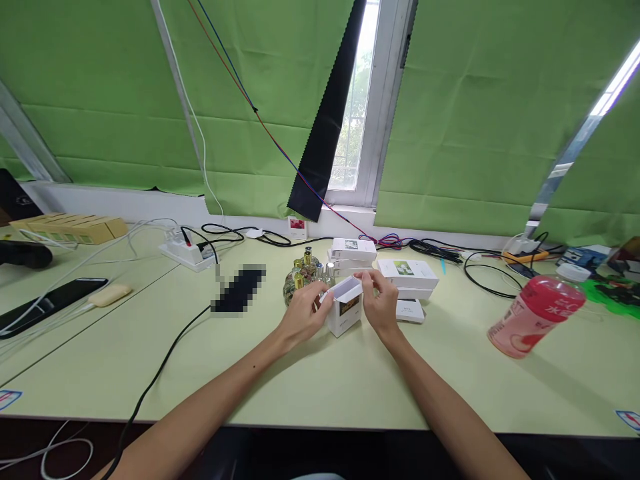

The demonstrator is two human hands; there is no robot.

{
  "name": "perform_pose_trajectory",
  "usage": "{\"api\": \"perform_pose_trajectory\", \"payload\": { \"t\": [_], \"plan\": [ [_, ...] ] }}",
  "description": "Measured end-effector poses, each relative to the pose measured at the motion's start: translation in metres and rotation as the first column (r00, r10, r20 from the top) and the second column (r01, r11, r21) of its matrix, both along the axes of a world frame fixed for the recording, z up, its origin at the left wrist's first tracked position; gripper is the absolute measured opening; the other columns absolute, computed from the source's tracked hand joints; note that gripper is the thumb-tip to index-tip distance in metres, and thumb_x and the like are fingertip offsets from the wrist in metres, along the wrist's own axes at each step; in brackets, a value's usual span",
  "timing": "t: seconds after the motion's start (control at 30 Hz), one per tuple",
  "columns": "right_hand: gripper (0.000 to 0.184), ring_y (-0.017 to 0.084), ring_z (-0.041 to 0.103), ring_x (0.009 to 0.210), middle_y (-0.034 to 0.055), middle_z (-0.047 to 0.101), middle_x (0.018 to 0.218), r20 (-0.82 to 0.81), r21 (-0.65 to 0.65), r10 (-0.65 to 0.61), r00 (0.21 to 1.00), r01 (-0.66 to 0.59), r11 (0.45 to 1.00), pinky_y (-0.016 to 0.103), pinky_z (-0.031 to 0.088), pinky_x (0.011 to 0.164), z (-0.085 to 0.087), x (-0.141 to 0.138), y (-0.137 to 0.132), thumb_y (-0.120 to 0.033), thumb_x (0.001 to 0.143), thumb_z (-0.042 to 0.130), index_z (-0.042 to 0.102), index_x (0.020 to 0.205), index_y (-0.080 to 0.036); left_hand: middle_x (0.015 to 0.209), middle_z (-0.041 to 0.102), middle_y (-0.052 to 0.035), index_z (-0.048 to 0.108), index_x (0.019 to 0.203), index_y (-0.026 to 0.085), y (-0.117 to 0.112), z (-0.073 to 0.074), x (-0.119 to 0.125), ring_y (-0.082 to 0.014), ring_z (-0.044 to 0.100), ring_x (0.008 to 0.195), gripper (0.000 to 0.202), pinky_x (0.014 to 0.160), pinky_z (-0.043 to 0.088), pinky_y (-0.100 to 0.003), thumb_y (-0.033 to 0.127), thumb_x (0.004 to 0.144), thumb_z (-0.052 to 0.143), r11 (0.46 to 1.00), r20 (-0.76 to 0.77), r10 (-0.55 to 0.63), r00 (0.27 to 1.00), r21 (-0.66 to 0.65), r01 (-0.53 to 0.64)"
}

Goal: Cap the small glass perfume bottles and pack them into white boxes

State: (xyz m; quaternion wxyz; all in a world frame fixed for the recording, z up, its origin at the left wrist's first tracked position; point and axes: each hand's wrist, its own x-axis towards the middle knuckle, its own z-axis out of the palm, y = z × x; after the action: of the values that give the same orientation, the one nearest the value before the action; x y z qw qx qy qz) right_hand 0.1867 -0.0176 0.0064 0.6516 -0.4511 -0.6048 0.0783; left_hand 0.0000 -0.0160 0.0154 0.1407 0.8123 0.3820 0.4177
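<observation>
A small white carton with a dark picture on its front stands upright on the table, its top open. My left hand grips its left upper edge between thumb and fingers. On the other side, my right hand is closed with its fingertips at the right top edge, by a raised flap. Just behind my left hand are several small glass bottles with gold and silver tops, partly hidden. White boxes are stacked behind the carton. More white boxes lie to the right, one flat box in front of them.
A pink drink bottle stands at the right. Left of my hands is a blurred dark device on a black cable. Farther left are a power strip, a black phone and yellow boxes. Cables run along the back wall.
</observation>
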Motion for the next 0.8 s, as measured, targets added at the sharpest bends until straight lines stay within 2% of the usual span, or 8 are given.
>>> {"api": "perform_pose_trajectory", "payload": {
  "t": [0.13,0.27,0.47,0.63,0.8],
  "plan": [
    [0.026,0.023,0.073,0.092,0.0062,0.078,0.097,-0.022,-0.012,0.04,0.999,-0.04,0.999,0.035,0.055,0.08,-0.0006,-0.0004,0.0007,-0.038,0.1,0.047,0.067,0.098,-0.022,0.076,0.064,-0.0021,0.063,0.088,0.018,-0.0003,0.0004,0.0,-0.0143,0.055,0.062,0.038,0.059,0.043,-0.027,0.046,0.101,0.041,1.0,-0.016,-0.002,1.0,-0.011,0.002],
    [0.024,0.023,0.074,0.099,0.0072,0.078,0.104,-0.047,-0.081,0.084,0.995,-0.088,0.993,0.036,0.055,0.085,-0.0028,-0.0001,0.0028,-0.036,0.099,0.046,0.064,0.105,-0.022,0.074,0.062,-0.0008,0.06,0.088,0.018,-0.0004,0.0012,0.0005,-0.0131,0.053,0.059,0.037,0.059,0.042,-0.027,0.048,0.1,0.043,1.0,-0.029,-0.009,1.0,-0.029,0.008],
    [0.024,0.023,0.074,0.097,0.0073,0.078,0.102,-0.097,-0.133,0.12,0.988,-0.132,0.982,0.034,0.055,0.081,-0.0039,0.0,0.004,-0.039,0.099,0.046,0.062,0.105,-0.023,0.071,0.062,0.0006,0.057,0.086,0.019,-0.0002,0.002,0.0008,-0.0116,0.054,0.055,0.034,0.058,0.041,-0.026,0.049,0.098,0.048,0.996,-0.016,-0.048,0.999,-0.072,0.047],
    [0.031,0.024,0.072,0.098,0.008,0.077,0.102,-0.105,-0.148,0.156,0.982,-0.17,0.974,0.034,0.053,0.082,-0.0014,-0.0008,0.0027,-0.047,0.102,0.043,0.063,0.101,-0.022,0.066,0.061,0.002,0.055,0.085,0.02,0.0014,-0.0003,0.0016,-0.0133,0.056,0.055,0.036,0.057,0.042,-0.026,0.053,0.097,0.05,0.988,-0.007,-0.066,0.998,-0.143,0.064],
    [0.037,0.025,0.069,0.098,0.0105,0.075,0.11,-0.056,-0.2,0.218,0.974,-0.225,0.954,0.038,0.051,0.085,0.0002,0.0003,0.0024,-0.052,0.099,0.046,0.061,0.11,-0.021,0.061,0.058,0.0027,0.053,0.082,0.02,0.0034,-0.0005,0.001,-0.0142,0.056,0.056,0.038,0.057,0.041,-0.026,0.054,0.097,0.05,0.985,-0.001,-0.07,0.998,-0.155,0.069]
  ]
}}
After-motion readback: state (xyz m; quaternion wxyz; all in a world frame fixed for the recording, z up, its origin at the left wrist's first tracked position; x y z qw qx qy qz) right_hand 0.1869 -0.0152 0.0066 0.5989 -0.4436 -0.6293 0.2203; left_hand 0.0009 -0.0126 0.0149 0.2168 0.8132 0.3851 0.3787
